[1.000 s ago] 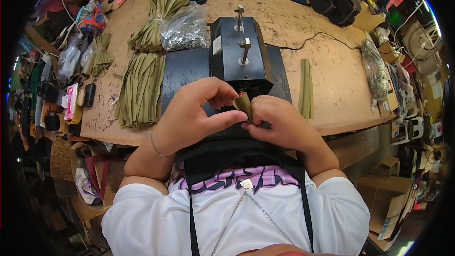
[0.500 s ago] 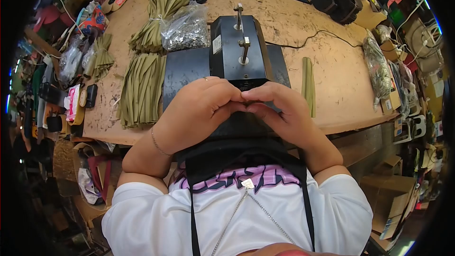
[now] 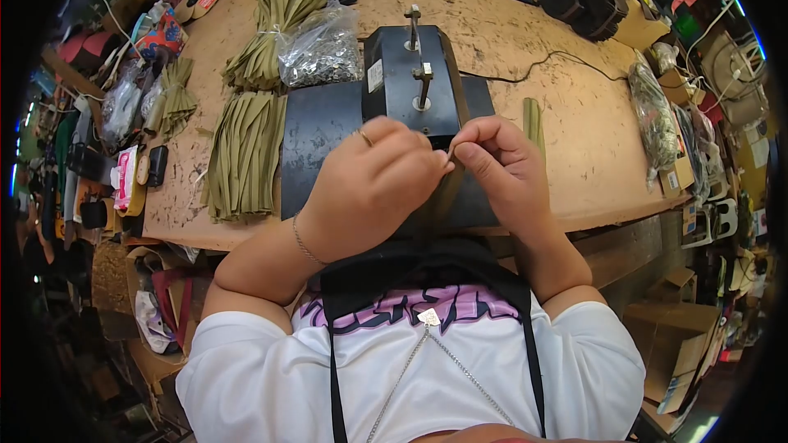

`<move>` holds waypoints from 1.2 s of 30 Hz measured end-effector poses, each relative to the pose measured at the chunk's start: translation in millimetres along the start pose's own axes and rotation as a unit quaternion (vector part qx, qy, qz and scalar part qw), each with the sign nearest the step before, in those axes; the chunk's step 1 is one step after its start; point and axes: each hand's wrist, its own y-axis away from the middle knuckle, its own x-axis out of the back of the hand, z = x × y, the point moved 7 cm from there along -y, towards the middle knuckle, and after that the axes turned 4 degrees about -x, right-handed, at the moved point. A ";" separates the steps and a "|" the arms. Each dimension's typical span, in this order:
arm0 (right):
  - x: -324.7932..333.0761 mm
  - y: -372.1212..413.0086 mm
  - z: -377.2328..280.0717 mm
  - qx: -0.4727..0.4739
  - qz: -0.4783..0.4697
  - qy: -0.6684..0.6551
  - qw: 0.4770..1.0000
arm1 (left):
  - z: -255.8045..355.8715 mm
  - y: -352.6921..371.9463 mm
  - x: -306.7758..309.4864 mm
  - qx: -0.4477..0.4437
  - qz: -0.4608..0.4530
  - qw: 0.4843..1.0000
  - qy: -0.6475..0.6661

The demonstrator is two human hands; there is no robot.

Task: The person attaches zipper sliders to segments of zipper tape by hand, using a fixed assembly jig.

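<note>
In front of the black machine [image 3: 414, 107] with two upright metal posts, my two hands meet. My right hand [image 3: 507, 168] pinches the end of a narrow olive strip [image 3: 448, 180], which seems to hang down in shadow below the fingertips. My left hand [image 3: 382, 168] is closed with its knuckles up, its fingertips beside the same end; what lies inside its fingers is hidden. Another olive strip [image 3: 533, 119] lies on the table to the right, partly behind my right hand.
Olive strip bundles [image 3: 245, 156] and a clear bag of small metal pieces [image 3: 324, 49] lie left of the machine. A black cable [image 3: 566, 55] runs right across the worktable [image 3: 603, 156]. Plastic-wrapped goods [image 3: 652, 127] line the right edge.
My left hand has turned knuckles up and moved slightly right. My right hand has moved slightly right, now pinching with the thumb in view. The strip end shows between them.
</note>
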 end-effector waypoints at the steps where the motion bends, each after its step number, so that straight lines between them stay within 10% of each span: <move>1: -2.5 0.2 -8.4 0.062 -0.009 0.063 0.996 | -4.6 -4.7 2.4 0.024 0.007 1.000 0.019; 6: -18.7 9.8 -40.1 0.293 -0.051 0.290 0.909 | -31.7 12.4 -16.1 0.227 -0.108 0.932 0.260; 9: -19.9 14.3 -39.0 0.350 -0.114 0.277 0.887 | -37.2 32.0 -36.5 0.382 -0.093 0.749 0.533; 12: -22.6 13.0 -45.6 0.335 -0.127 0.260 0.897 | -36.4 31.8 -37.0 0.370 -0.051 0.741 0.558; 17: -10.3 1.2 -18.6 0.145 -0.121 -0.007 0.982 | -9.6 -1.3 1.2 0.062 0.035 0.981 0.182; 22: -12.5 -0.5 -9.6 0.025 -0.094 -0.088 0.991 | 2.9 0.9 5.0 -0.010 0.066 0.996 0.064; 25: -8.1 -0.6 -14.0 0.082 -0.066 -0.004 0.994 | -5.5 2.6 1.9 0.025 0.077 0.995 0.059; 29: -7.0 0.4 -26.9 0.177 -0.016 0.203 0.963 | -33.7 19.0 -23.3 0.346 -0.036 0.860 0.373; 36: -17.8 7.2 -53.9 0.369 0.089 0.391 0.838 | -52.4 32.2 -39.9 0.398 0.025 0.760 0.513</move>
